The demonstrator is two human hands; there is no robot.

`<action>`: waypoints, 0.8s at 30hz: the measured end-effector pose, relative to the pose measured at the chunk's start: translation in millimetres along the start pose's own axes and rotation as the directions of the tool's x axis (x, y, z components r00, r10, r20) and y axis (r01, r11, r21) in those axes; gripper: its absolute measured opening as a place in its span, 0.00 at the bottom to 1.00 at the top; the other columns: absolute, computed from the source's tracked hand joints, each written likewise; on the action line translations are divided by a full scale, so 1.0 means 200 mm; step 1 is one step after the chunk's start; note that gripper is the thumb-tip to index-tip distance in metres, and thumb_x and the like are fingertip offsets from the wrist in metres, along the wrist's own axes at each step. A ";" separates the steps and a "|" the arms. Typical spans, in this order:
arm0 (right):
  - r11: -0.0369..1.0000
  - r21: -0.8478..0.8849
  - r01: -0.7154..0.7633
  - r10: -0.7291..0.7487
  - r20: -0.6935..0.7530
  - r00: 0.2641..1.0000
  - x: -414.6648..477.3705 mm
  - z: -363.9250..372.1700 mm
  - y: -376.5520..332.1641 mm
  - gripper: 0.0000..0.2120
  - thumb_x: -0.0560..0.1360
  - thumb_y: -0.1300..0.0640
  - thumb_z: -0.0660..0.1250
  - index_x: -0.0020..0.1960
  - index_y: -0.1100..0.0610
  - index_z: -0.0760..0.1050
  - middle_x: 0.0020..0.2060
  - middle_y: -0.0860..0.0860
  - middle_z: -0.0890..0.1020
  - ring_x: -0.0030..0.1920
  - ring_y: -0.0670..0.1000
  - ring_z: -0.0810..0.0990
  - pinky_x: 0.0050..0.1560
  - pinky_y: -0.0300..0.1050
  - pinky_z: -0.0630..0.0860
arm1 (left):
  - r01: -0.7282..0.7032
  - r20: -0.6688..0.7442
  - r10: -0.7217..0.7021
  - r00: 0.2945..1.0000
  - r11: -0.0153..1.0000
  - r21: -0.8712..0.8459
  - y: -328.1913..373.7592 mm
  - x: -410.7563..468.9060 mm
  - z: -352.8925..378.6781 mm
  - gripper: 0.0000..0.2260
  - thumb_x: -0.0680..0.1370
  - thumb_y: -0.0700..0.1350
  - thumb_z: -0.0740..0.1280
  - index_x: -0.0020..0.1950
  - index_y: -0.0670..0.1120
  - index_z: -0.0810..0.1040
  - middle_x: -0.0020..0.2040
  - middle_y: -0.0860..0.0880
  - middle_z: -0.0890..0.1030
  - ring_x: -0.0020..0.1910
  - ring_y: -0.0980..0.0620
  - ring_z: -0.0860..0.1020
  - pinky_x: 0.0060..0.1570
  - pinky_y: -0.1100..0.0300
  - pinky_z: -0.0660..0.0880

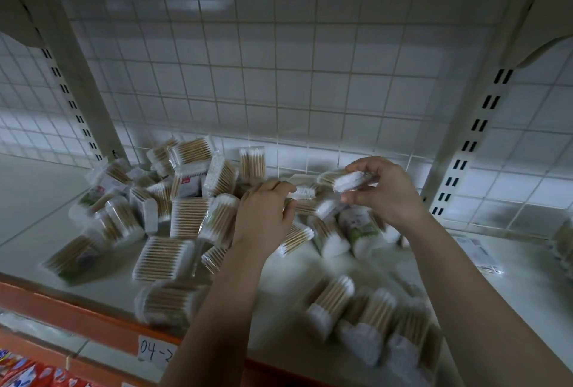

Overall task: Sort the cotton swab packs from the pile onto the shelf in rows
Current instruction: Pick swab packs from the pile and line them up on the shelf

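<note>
Forearms forward; left hand [266,216] curled, right hand [387,193] around a pack [350,182].

Two hands, left hand [263,216] and right hand [384,191]. One shelf [37,194]. Well over twenty cotton swab packs [166,258] piled, too blurred for exact count, plus one pack [348,181] in the right hand. Two slotted uprights [479,135]. One handwritten label [156,352].

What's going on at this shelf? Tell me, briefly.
A person is sorting a pile of cotton swab packs on a white shelf. The right hand holds one pack lifted above it. The left hand is down at the pile, fingers curled by another pack; blur hides whether it grips. Most packs lie jumbled; a few stand in a row at the front right.
</note>
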State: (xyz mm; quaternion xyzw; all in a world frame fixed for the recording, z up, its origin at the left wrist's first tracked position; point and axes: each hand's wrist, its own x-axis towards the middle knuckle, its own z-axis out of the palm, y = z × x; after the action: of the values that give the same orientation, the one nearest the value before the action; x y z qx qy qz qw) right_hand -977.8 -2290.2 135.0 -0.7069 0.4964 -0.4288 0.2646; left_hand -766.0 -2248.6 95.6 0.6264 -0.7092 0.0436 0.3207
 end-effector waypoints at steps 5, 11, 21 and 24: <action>1.000 0.020 -0.015 0.016 -0.056 0.998 -0.06 -0.08 0.02 0.13 0.65 0.60 0.78 0.48 0.54 0.81 0.43 0.48 0.82 0.34 0.36 0.76 0.36 0.26 0.70 | 0.020 0.057 -0.020 0.998 1.000 0.006 0.00 0.06 0.04 0.11 0.76 0.47 0.67 0.58 0.49 0.78 0.56 0.49 0.78 0.56 0.46 0.75 0.55 0.50 0.72; 0.998 -0.063 -0.013 0.006 -0.121 0.993 -0.12 -0.14 0.05 0.08 0.67 0.52 0.77 0.43 0.50 0.79 0.33 0.43 0.77 0.30 0.43 0.72 0.31 0.31 0.67 | 0.019 0.032 -0.017 0.999 0.997 -0.071 0.00 0.10 0.08 0.05 0.74 0.42 0.69 0.49 0.48 0.79 0.51 0.49 0.76 0.50 0.47 0.75 0.48 0.49 0.74; 0.997 -0.042 -0.062 0.057 -0.120 0.991 -0.21 -0.20 0.12 0.09 0.68 0.51 0.76 0.42 0.52 0.78 0.36 0.50 0.80 0.36 0.54 0.79 0.37 0.47 0.76 | -0.084 -0.106 0.071 0.992 0.990 -0.118 0.06 0.12 0.07 0.02 0.80 0.44 0.59 0.48 0.49 0.68 0.40 0.51 0.72 0.42 0.47 0.72 0.36 0.52 0.70; 0.997 0.020 -0.071 0.073 -0.124 0.990 -0.24 -0.21 0.11 0.08 0.68 0.53 0.76 0.41 0.51 0.77 0.34 0.50 0.79 0.33 0.58 0.80 0.35 0.56 0.79 | -0.067 -0.184 0.049 0.982 0.993 -0.096 0.14 0.12 0.01 0.04 0.82 0.46 0.57 0.49 0.48 0.69 0.39 0.51 0.74 0.39 0.48 0.72 0.32 0.56 0.66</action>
State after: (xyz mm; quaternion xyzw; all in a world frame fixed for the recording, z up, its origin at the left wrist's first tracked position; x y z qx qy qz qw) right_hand -1032.0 -2250.7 122.0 -0.6582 0.5340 -0.4661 0.2538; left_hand -791.5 -2263.5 115.8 0.5817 -0.6964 0.0735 0.4138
